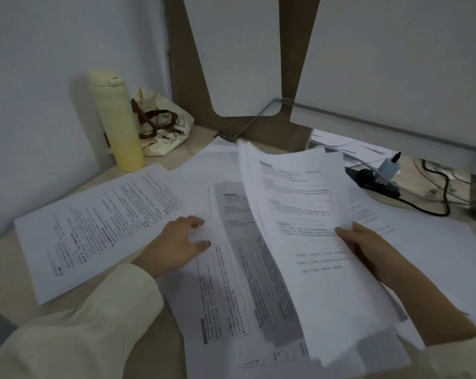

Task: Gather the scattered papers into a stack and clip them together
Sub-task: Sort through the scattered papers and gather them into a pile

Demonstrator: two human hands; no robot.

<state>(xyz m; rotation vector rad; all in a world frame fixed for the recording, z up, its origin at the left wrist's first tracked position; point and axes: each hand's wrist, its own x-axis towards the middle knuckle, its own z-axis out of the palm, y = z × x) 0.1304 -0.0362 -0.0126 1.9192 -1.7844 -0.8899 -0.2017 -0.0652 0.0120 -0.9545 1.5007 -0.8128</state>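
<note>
Right hand (368, 250) clamps lifted sheaf (299, 214); left hand (176, 242), grip unclear, presses sheet (217, 296) in front of bottle (116, 119). Best slide it under sheaf, edges squared.

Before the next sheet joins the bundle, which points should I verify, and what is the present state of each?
1. Grip of the right hand on the bundle: ok, thumb on top, bundle lifted.
2. The left hand touches the middle sheet: ok.
3. All papers gathered: not ok; the left sheet and the right sheets lie on the desk.
4. Bundle edges even: not ok, they fan out.
5. Clip ready: cannot tell, none in view.
6. The bottle stands away from the hands: ok.
</note>
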